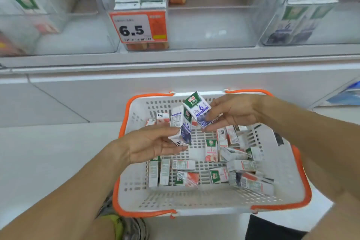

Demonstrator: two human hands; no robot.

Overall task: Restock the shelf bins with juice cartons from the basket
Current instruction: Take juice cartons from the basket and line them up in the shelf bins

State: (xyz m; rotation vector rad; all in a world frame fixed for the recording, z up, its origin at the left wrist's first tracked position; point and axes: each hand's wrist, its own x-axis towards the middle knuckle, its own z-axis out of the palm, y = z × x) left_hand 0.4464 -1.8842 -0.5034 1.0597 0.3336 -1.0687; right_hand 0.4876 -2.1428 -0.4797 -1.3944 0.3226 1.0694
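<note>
Both forearms reach over the orange-rimmed basket (124, 122): left hand (150, 145) grips one blueberry juice carton (182, 125), right hand (231, 114) pinches a second (198, 110) at 12 o'clock, likely paired for one trip. Matching blue cartons sit in the clear shelf bin (303, 25) at 2 o'clock. Loose cartons (211, 150) remain below; bin contents are blurred and partly cut off.

Light is bright, even and white, seemingly from overhead, with only faint soft shadows under the basket (288, 187). Around the price tag (138, 27), whose "6.5" reads sharply, the clear shelf bins (210, 31) carry pale glare on their front walls. Far left and right of the tag, cartons smear with blur. Below it, the shelf edge bows from wide-angle distortion.
</note>
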